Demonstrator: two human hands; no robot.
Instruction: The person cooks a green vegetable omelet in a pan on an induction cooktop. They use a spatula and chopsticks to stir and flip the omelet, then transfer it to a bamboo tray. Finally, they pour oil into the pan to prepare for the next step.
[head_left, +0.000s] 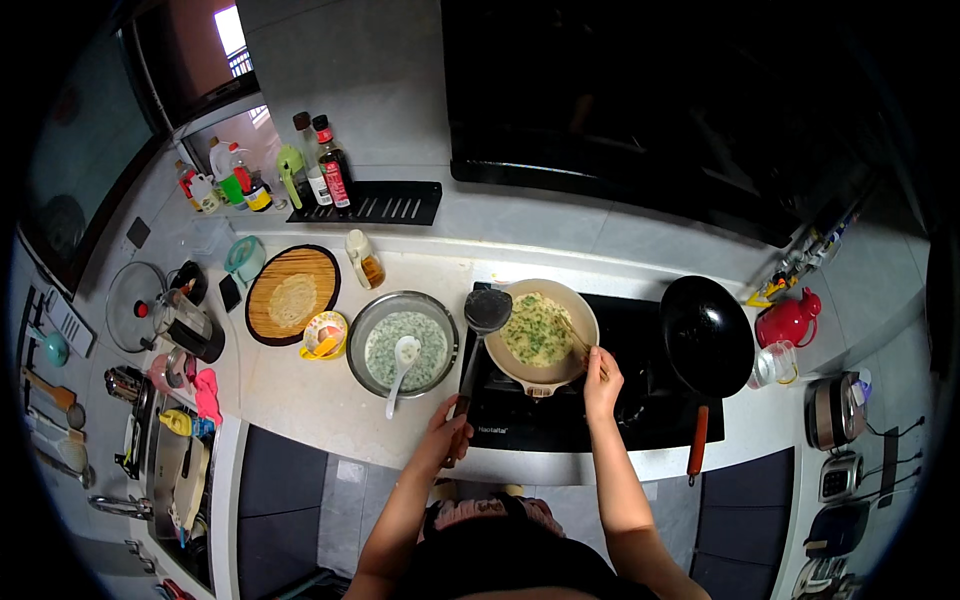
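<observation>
A pale pan (581, 300) sits on the black gas hob (540, 439), with a round yellow pancake flecked with green (529, 334) in it. My right hand (604, 382) grips a pair of wooden chopsticks (574, 330), their tips at the pancake's right side. My left hand (446, 435) is closed around the brown handle of a black spatula (487, 310). The spatula's blade hovers by the pan's left rim. Left of the hob stands a steel bowl (360, 367) of pale batter with green bits, and a white spoon (405, 360) rests in it.
A black wok (705, 337) with a red-brown handle lies on the hob's right. Leftward are a yellow cup (337, 349), a round wooden board (262, 300) bearing a flat pancake (294, 298), and an oil bottle (365, 259). The sink (161, 450) is far left; a red kettle (784, 322) stands right.
</observation>
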